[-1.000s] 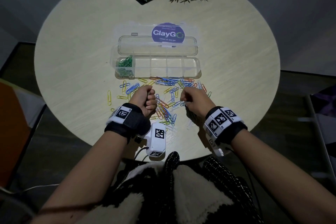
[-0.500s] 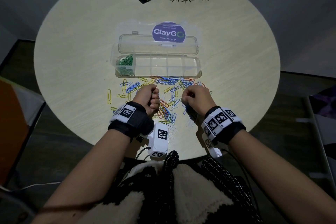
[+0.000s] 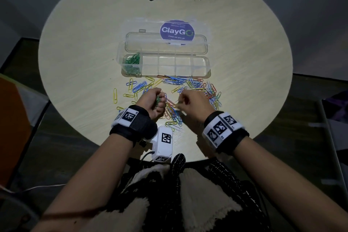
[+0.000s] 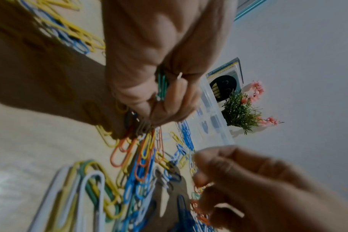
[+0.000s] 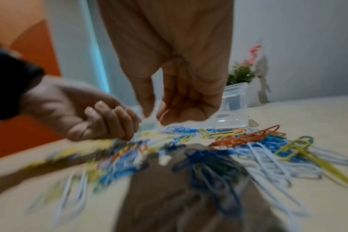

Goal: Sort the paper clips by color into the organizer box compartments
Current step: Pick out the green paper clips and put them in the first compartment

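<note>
Only 1 compartment of the organizer box is filled, with green. My left hand fists more green clips; my right hand is curled, its grip's contents unclear. The mixed clips remain on the table.

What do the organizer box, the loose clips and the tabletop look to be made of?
Organizer box: clear, glossy plastic by the look; the table shows through its walls and open lid.
Paper clips: thin bent wire with a smooth coloured coating, probably vinyl over metal; a bare end glints in the left hand.
Table: pale wood-grain surface, matte; laminate or real wood, I cannot tell.
</note>
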Tool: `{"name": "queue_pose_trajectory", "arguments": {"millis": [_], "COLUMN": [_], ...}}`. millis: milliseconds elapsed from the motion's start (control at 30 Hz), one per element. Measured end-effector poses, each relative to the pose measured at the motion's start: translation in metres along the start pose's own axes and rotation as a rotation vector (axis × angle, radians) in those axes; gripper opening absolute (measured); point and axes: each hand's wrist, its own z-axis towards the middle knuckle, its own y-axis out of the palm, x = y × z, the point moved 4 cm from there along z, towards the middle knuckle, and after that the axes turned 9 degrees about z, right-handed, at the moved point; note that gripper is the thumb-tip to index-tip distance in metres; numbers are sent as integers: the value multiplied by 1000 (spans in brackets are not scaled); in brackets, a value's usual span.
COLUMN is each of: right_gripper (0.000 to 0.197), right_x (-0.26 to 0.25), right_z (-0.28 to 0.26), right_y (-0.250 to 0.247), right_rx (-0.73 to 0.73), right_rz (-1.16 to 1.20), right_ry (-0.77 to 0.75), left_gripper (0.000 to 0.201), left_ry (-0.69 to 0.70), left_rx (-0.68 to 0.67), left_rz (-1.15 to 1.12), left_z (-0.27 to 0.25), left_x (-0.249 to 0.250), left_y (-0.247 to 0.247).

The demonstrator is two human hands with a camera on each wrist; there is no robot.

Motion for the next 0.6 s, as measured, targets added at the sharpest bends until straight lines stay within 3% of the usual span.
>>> {"name": "queue_pose_trajectory", "arguments": {"millis": [67, 100, 300, 433, 600], "right_gripper": [21, 22, 17, 16, 18], "right_x": [3, 5, 25, 30, 28], "right_z": [-5, -5, 7, 6, -3], "right_y": [18, 21, -6, -10, 2], "right_rx": [-191, -214, -29, 53, 17], "right_rz": [-86, -107, -19, -97, -196], "right_ry": [-7, -20, 49, 19, -54], "left_gripper": [40, 40, 39, 38, 38], "left_ry": [9, 10, 12, 16, 26], "left_rx": [4, 5, 5, -2, 4], "left_rz": [-7, -1, 40, 57, 65], "left_z": [-2, -3, -8, -8, -9], "left_x": [1, 1, -3, -3, -1], "left_y": [-5, -7, -12, -11, -9]}}
